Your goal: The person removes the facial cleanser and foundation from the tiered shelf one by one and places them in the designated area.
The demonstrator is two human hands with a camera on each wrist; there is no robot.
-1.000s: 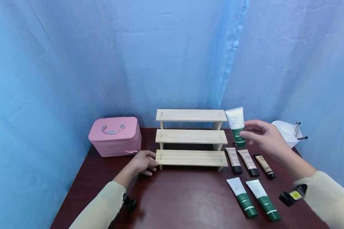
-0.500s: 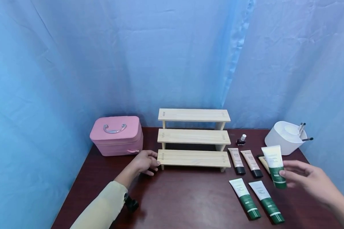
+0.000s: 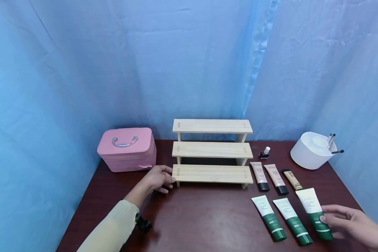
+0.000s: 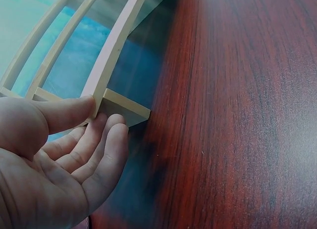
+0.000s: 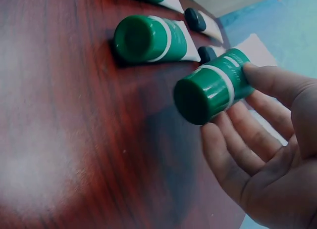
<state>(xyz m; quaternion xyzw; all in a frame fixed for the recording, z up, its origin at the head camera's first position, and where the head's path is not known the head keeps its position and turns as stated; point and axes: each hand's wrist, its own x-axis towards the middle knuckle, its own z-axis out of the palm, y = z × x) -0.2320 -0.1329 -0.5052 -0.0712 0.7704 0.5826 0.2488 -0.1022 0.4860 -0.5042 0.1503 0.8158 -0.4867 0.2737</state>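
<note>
In the head view a three-step wooden display shelf (image 3: 212,174) stands at the middle back. My left hand (image 3: 159,178) holds the left end of its lowest step; in the left wrist view the thumb lies on the board's corner (image 4: 101,88), with fingers curled beneath. At the right, my right hand (image 3: 349,222) pinches a white and green squeeze tube (image 3: 313,210) between thumb and fingers. The right wrist view shows that tube's green cap (image 5: 198,100) close over the table. Beside it lie two matching squeeze tubes, the middle one (image 3: 292,221) and the left one (image 3: 268,217).
Behind them lie two pink BB cream tubes (image 3: 260,176) and a beige tube with a black cap (image 3: 292,179). A nail polish bottle (image 3: 265,153) and a white container with brushes (image 3: 312,150) stand farther back. A pink case (image 3: 126,148) sits at the back left, before blue curtains (image 3: 189,63).
My right hand has carried the squeeze tube from beside the shelf's top step toward the front right and down, alongside the other two. The left hand has stayed at the shelf.
</note>
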